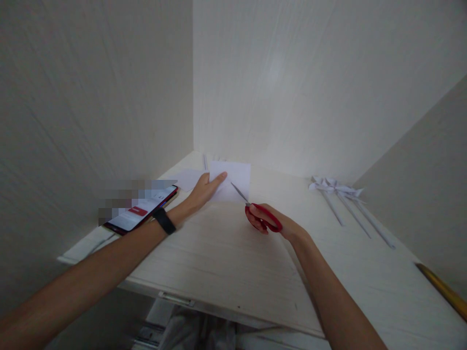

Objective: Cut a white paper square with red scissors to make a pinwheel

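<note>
My left hand (207,189) grips the left edge of a white sheet of paper (236,178) lifted a little off the pale wooden desk (226,257). A black band is on that wrist. My right hand (270,224) holds red-handled scissors (260,214); their metal blades point up and left, with the tip at the paper's lower edge.
A phone (143,210) with a lit screen lies at the desk's left edge. More white paper (187,178) rests behind my left hand. Several folded paper pinwheels on white sticks (343,198) lie at the right. A yellowish rod (443,290) sits at the far right. Walls close in on the left, back and right.
</note>
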